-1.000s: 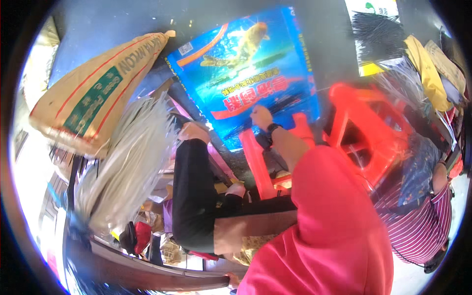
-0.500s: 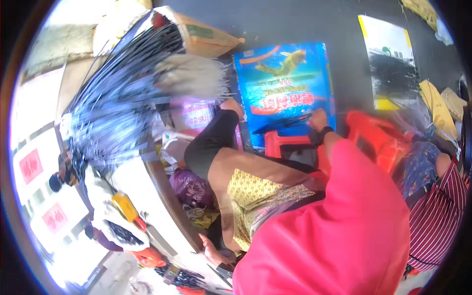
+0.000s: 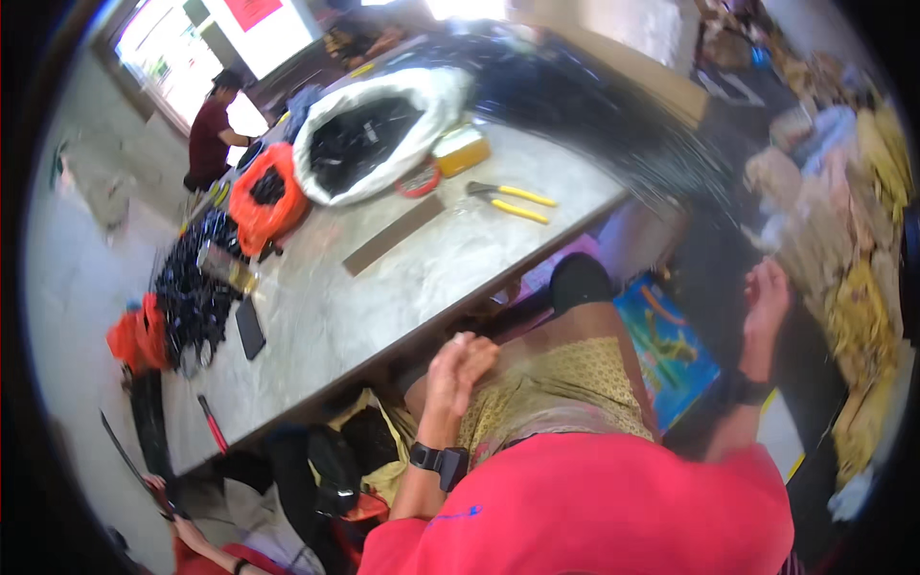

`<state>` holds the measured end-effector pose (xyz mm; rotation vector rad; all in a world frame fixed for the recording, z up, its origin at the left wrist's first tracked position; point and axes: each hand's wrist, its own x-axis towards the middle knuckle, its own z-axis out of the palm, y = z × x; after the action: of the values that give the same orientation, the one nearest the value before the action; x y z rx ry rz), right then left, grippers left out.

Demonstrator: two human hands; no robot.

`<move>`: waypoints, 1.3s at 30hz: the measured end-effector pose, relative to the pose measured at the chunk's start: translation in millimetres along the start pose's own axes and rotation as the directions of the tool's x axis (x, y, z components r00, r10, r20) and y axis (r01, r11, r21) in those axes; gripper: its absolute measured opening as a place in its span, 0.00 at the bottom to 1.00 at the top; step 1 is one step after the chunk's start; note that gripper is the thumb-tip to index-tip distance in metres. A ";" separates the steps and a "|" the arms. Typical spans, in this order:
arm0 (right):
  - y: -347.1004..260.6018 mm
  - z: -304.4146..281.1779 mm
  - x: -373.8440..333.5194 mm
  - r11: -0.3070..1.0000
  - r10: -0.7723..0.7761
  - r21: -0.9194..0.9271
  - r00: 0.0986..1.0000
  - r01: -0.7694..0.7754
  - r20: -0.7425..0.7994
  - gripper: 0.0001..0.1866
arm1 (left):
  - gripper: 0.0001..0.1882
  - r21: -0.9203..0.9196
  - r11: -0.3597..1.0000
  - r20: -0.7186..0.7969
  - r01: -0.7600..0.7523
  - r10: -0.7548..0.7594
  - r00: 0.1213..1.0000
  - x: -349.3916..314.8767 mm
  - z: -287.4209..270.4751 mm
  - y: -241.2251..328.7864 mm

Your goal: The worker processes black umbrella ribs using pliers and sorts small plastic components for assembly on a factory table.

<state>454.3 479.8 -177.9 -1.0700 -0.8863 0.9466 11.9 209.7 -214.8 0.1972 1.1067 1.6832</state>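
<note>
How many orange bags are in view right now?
2. One orange bag sits on the table beside the big white sack; the other orange bag hangs at the table's left edge, next to a black pile. More may be hidden.

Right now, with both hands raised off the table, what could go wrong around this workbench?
1. The yellow-handled pliers lie close to the table edge; a knock could send them off.
2. The red-handled tool rests at the table's near edge, so it might slip off.
3. The left hand and right hand appear empty and blurred, beside the long dark bundle; a swing might snag it.
</note>
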 end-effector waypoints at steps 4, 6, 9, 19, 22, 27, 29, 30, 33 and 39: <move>-110.1 126.8 -40.7 0.947 -0.188 -0.151 0.871 0.283 0.454 0.11 | 0.15 0.111 0.989 0.115 0.099 -0.112 0.987 -24.0 -4.8 -10.3; -128.5 191.9 -66.6 0.903 -0.136 -0.220 0.730 0.370 0.670 0.08 | 0.16 0.341 0.940 0.206 0.024 -0.099 0.973 -35.4 -1.7 -4.8; -128.6 264.8 -91.0 0.718 -0.271 -0.086 0.392 0.691 0.879 0.06 | 0.18 0.387 0.919 0.307 -0.077 -0.050 0.950 -33.4 -5.6 5.2; -40.8 422.8 -91.7 0.382 -0.110 0.031 0.012 0.924 0.994 0.05 | 0.15 0.488 0.863 0.245 -0.133 0.011 0.969 -55.3 -45.7 60.0; -29.3 446.9 -89.6 0.261 -0.190 0.083 -0.033 0.962 0.981 0.05 | 0.15 0.495 0.860 0.213 -0.122 0.016 0.977 -54.0 -57.1 64.1; -14.7 489.4 -58.7 0.049 -0.190 0.024 -0.014 0.999 0.982 0.04 | 0.15 0.495 0.863 0.130 -0.100 0.040 0.991 -49.9 -60.9 67.6; -8.5 503.5 -46.6 -0.019 -0.167 0.029 -0.031 0.999 0.986 0.04 | 0.15 0.510 0.854 0.103 -0.106 0.062 0.993 -50.6 -57.3 71.0; -3.9 509.3 -42.0 -0.088 -0.139 0.036 -0.048 0.995 0.989 0.05 | 0.15 0.522 0.846 0.077 -0.110 0.082 0.994 -51.2 -55.0 72.4; 11.6 524.6 -33.8 -0.090 -0.141 0.080 -0.092 0.993 0.986 0.05 | 0.14 0.513 0.855 0.022 -0.078 0.078 0.997 -51.0 -49.2 73.6; 24.3 519.9 -31.0 0.131 -0.222 0.076 -0.045 0.989 0.974 0.05 | 0.15 0.562 0.820 0.003 -0.108 0.128 0.992 -44.3 -34.6 71.2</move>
<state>-40.0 613.3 -79.5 -0.3211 -2.6661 -0.0993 -38.2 153.0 -164.6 0.6260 1.6300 1.4238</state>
